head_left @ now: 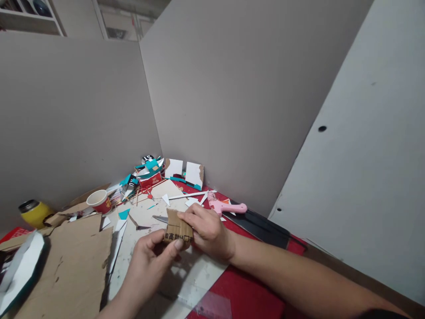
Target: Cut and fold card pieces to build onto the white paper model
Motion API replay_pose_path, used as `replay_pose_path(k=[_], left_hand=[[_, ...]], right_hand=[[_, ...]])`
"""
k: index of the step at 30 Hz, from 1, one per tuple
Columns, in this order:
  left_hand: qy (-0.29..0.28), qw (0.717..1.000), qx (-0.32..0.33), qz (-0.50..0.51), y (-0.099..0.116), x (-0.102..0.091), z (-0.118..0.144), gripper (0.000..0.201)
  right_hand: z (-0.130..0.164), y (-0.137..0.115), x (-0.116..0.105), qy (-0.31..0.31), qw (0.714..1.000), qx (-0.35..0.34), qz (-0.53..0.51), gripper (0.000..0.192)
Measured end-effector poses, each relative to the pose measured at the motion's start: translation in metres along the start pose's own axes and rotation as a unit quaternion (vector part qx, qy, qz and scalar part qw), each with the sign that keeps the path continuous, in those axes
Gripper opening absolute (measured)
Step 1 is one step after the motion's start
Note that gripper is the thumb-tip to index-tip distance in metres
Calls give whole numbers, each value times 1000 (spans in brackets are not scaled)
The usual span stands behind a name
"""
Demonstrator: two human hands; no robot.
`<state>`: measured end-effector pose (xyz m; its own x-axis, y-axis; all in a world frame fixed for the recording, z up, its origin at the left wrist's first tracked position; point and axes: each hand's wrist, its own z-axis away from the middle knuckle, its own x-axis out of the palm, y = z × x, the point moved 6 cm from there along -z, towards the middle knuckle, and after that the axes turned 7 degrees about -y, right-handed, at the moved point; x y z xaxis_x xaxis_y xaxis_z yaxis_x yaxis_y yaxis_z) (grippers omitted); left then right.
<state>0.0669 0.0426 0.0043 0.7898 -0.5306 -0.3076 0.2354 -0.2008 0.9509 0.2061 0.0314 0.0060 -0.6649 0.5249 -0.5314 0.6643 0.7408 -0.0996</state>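
A small piece of brown cardboard [178, 228] with black printed characters is held up over the table. My left hand [151, 254] is closed on its lower edge, with the thumb in front. At the cardboard's right side is my right hand [207, 228], its fingers curled. A pointed metal blade [160, 219] sticks out to the left from behind the cardboard. It seems to belong to a tool in my right hand, whose handle is hidden. A short slit shows in the cardboard's face.
A pink glue gun [232, 207] lies at the right, near a black strip [259, 228]. On the left are a large cardboard sheet [71, 261], a paper cup [98, 201] and a yellow bottle [35, 215]. Paper scraps lie farther back. Grey panels [226, 97] enclose the table.
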Motion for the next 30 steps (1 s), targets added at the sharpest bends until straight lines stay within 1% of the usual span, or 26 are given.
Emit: replay_pose_path(k=[2,5,7,8,10,13,15,18,22,26,30], left_hand=[[14,997,48,-60,9,2,4,26],[31,982,137,-128,24,4,10,28],[34,978,158,-135,26,4,12,27],[33,979,155,-131,25,3,12,27],[30,984,134,-115,18,0,9,27],[26,992,83,-86,4,-3,3,30],[36,994,60,-86,-1,-5,0,33],[43,990,78,-110,4,-5,1,33],[7,984,125,-131,13,-1,2,29],[-20,982,138,-128,6,-3,-3,27],[-39,982,140,-120,-1,-4,-7,22]], right_hand=[[-1,-3,-5,23,998,12,-54,30],[-5,-5,-11,47,987,49,-142,23],[-8,-4,-12,48,981,75,-172,20],[-8,-3,-12,48,980,83,-173,21],[-8,0,-10,45,984,82,-155,30],[-7,2,-6,32,993,51,-100,45],[-6,2,-5,28,997,29,-63,48],[-5,0,-8,29,999,0,-35,49],[-5,-8,-17,41,999,-31,1,39],[-3,-12,-24,70,997,-32,20,29],[-3,-11,-23,77,997,-21,-11,29]])
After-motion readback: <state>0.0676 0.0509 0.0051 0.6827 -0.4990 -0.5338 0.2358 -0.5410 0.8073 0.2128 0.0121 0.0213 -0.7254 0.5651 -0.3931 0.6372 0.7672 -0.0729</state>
